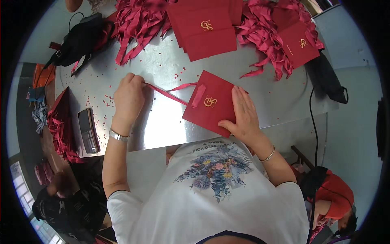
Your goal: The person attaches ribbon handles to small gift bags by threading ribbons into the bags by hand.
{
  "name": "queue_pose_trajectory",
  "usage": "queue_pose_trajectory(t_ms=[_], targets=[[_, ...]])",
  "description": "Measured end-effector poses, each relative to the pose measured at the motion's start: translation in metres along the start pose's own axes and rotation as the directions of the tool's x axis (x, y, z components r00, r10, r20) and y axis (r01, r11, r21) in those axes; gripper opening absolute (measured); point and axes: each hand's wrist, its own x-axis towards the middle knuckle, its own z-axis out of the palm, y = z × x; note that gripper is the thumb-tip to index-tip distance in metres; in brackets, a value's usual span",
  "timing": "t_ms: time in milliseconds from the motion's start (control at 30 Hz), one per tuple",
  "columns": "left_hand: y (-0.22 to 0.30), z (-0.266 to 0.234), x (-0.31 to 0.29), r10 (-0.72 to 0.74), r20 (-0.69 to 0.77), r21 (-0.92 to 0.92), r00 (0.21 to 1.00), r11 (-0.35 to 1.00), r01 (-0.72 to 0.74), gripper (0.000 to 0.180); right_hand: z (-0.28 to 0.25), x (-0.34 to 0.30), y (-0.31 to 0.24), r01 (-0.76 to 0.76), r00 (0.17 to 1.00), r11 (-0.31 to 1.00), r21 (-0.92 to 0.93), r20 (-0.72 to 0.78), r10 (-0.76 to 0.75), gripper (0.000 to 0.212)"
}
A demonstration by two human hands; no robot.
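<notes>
While your left hand (129, 99) pinches the end of a red ribbon (166, 94), your right hand (245, 116) lies flattened along the far edge of the red bag (221, 112), thumb spread apart on its face. The bag sits between your hands, tilted, partly under the right palm. To work it well, press evenly with that palm so the card doesn't skid, and draw the ribbon gently and level; a sharp tug could crease the bag's edge. Watch the pink loop on its front, which looks liable to twist.

Just beside your left wrist, red dots (109, 101) litter the metal table (162, 132) and might stick to the ribbon. Nearer you from that hand lies a phone (88, 132); swing your elbow clear of it. Beyond both hands spreads a stack of red bags (211, 42), with heaped ribbons (142, 24) on its left. Farther out past your right hand, a black case (327, 77) and a hanging cable (311, 118) could catch your arm.
</notes>
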Motion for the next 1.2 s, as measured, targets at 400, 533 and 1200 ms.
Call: queue_pose_trajectory(t_ms=[400, 533, 1200], targets=[[0.068, 0.024, 0.006, 0.229, -0.145, -0.365, 0.963, 0.892, -0.267, 0.014, -0.002, -0.002, -0.004, -0.009, 0.998, 0.998, -0.068, 0.061, 0.013, 0.085], [0.058, 0.030, 0.021, 0.168, -0.182, -0.236, 0.969, 0.949, -0.209, 0.004, -0.003, 0.000, -0.005, -0.007, 0.998, 0.997, -0.072, 0.063, 0.012, 0.083], [0.121, 0.028, 0.066, 0.226, 0.169, -0.473, 0.959, 0.873, -0.122, 0.024, -0.025, 0.015, 0.016, -0.063, 0.994, 0.959, 0.278, -0.073, 0.086, 0.056]])
